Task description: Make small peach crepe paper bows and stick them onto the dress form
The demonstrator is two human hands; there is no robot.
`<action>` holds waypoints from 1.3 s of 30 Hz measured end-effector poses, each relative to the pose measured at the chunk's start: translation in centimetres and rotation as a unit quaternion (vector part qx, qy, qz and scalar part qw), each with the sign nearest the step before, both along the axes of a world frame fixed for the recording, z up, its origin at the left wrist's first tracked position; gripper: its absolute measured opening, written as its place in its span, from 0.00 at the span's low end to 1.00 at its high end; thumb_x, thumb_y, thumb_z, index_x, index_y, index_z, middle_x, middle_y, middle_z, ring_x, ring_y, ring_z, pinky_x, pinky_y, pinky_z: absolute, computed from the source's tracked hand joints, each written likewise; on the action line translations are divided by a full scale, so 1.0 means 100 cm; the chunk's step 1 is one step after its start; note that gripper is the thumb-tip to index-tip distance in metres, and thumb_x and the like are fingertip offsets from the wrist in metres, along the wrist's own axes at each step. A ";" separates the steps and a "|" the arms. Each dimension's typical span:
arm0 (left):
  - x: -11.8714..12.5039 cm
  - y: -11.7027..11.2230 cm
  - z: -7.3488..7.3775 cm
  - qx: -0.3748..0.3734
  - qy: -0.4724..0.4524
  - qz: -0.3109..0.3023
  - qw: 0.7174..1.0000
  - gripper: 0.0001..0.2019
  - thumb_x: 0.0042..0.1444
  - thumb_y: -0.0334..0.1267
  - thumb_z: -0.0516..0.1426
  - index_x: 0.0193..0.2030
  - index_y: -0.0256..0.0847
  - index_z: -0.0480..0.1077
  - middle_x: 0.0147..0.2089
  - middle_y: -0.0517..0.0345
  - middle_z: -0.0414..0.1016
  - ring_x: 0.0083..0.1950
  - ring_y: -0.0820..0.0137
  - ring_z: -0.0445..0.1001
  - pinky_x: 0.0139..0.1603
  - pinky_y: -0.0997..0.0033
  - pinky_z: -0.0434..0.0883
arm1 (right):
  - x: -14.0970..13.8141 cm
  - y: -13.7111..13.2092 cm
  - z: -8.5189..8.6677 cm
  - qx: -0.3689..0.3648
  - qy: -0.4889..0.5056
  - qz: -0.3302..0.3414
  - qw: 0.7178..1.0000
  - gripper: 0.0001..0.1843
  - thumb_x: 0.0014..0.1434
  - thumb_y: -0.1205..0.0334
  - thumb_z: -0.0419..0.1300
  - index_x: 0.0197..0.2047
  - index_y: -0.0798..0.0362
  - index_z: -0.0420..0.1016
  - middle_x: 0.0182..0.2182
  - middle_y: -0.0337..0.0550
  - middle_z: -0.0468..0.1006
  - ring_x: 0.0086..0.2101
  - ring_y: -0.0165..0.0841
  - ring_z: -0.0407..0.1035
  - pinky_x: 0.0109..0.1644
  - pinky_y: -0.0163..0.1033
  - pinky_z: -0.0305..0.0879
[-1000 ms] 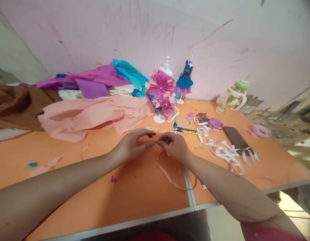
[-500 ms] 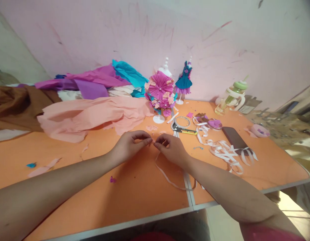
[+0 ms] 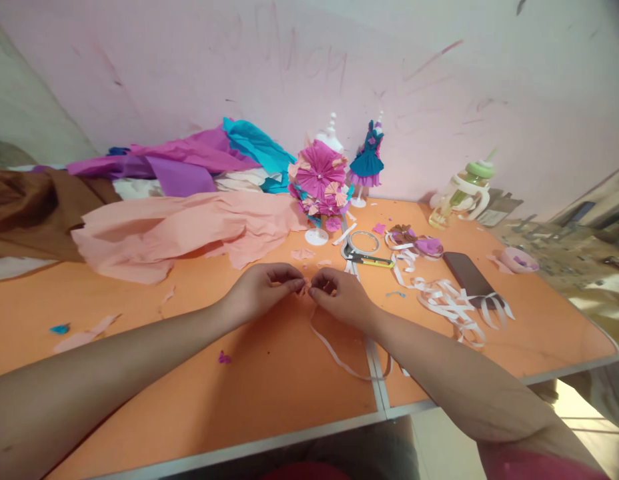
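Observation:
Both hands meet over the middle of the orange table (image 3: 299, 393), pinching a small piece of peach crepe paper (image 3: 305, 288) between them. My left hand (image 3: 264, 288) has thumb and fingertips closed on its left side. From the right, my right hand (image 3: 342, 295) grips it in a similar pinch. Most of the piece is hidden by the fingertips. Below my right hand, a thin white strip (image 3: 334, 357) curves down onto the table. Just beyond the hands lie peach paper scraps (image 3: 303, 254). A small mannequin (image 3: 320, 177) covered in magenta and peach paper flowers stands behind them.
Crumpled peach paper (image 3: 189, 223) and coloured sheets (image 3: 189, 157) fill the back left. A yellow-black utility knife (image 3: 372, 260) rests by a tape roll (image 3: 364, 241). Tangled white ribbon (image 3: 447, 300), a dark phone (image 3: 469, 277), a bottle (image 3: 464, 193) and a blue-dressed mannequin (image 3: 368, 160) are rightward.
The fingertips have shifted slightly, and more of the peach paper shows between them. Both hands stay in nearly the same place; other things have not moved.

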State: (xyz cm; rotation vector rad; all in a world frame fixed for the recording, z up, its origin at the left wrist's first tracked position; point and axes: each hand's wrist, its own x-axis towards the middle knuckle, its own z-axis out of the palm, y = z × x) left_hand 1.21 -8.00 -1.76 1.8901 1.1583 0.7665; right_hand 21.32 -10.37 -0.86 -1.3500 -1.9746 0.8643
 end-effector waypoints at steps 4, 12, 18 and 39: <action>0.001 -0.001 0.001 -0.003 -0.011 0.012 1.000 0.16 0.55 0.53 0.57 0.35 0.42 0.76 0.36 0.56 0.80 0.40 0.64 0.77 0.46 0.68 0.72 | 0.001 -0.001 0.004 -0.032 0.021 0.008 0.999 0.12 0.57 0.52 0.57 0.37 0.50 0.74 0.33 0.37 0.78 0.29 0.27 0.68 0.35 0.34 0.62; 0.001 0.002 -0.001 0.018 -0.058 0.056 0.997 0.16 0.54 0.52 0.59 0.38 0.41 0.77 0.42 0.55 0.79 0.45 0.64 0.76 0.48 0.69 0.71 | 0.000 0.005 -0.003 -0.055 0.020 -0.021 0.998 0.15 0.52 0.50 0.63 0.40 0.49 0.77 0.34 0.37 0.79 0.29 0.27 0.67 0.36 0.34 0.62; 0.003 -0.001 0.001 -0.016 -0.063 0.031 0.997 0.16 0.53 0.52 0.60 0.37 0.41 0.77 0.38 0.56 0.80 0.39 0.66 0.76 0.43 0.70 0.72 | -0.002 0.003 -0.002 -0.070 0.063 -0.014 0.995 0.18 0.54 0.45 0.60 0.34 0.52 0.79 0.27 0.36 0.74 0.28 0.26 0.62 0.31 0.33 0.56; -0.001 0.005 -0.011 -0.043 -0.027 -0.030 0.998 0.18 0.54 0.54 0.58 0.39 0.40 0.74 0.39 0.55 0.78 0.39 0.64 0.74 0.40 0.69 0.69 | 0.003 0.008 -0.003 -0.082 0.074 0.010 0.994 0.14 0.56 0.51 0.58 0.31 0.53 0.73 0.25 0.36 0.72 0.24 0.25 0.61 0.30 0.32 0.56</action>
